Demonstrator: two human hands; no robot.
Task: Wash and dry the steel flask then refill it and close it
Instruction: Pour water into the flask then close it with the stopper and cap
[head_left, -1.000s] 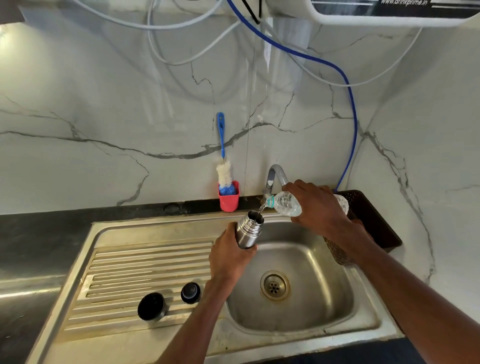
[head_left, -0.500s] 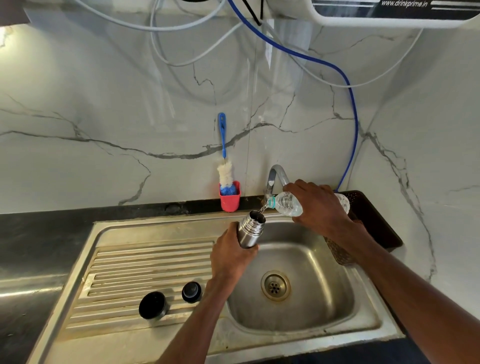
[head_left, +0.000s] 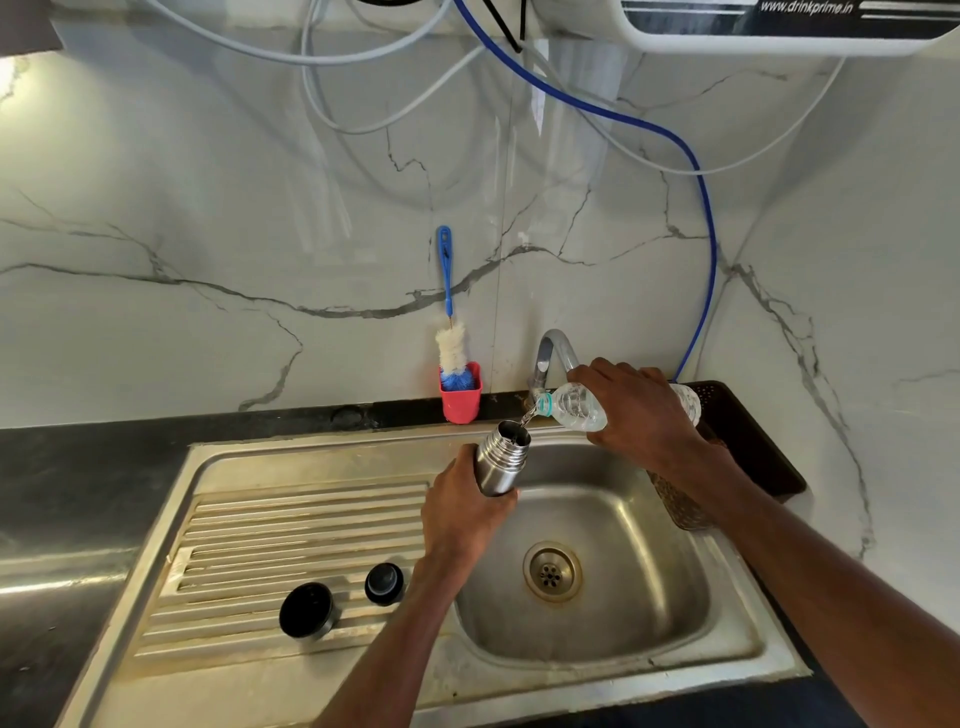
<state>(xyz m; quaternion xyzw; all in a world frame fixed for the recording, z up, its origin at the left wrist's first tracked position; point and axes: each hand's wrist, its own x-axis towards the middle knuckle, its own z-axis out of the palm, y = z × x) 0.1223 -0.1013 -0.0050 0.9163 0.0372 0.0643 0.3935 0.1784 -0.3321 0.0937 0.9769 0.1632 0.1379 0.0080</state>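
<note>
Mid-frame, the left hand (head_left: 460, 514) grips the open flask (head_left: 501, 457); the right hand (head_left: 639, 410) holds a tilted plastic bottle (head_left: 576, 408), pouring water in.

Silver steel flask (head_left: 497, 462) in the left fingers (head_left: 457, 512); clear bottle (head_left: 574, 407) — teal-ringed neck — in the right fingers (head_left: 618, 400). Beyond them, a red cup (head_left: 461, 402) against grey-veined white marble (head_left: 208, 234).

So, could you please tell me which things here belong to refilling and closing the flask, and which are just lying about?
In use:
steel flask, held by left hand
plastic bottle, tipped by right hand
black cap and stopper on the drainboard

Lying about:
bottle brush in red cup
brown basket
</note>
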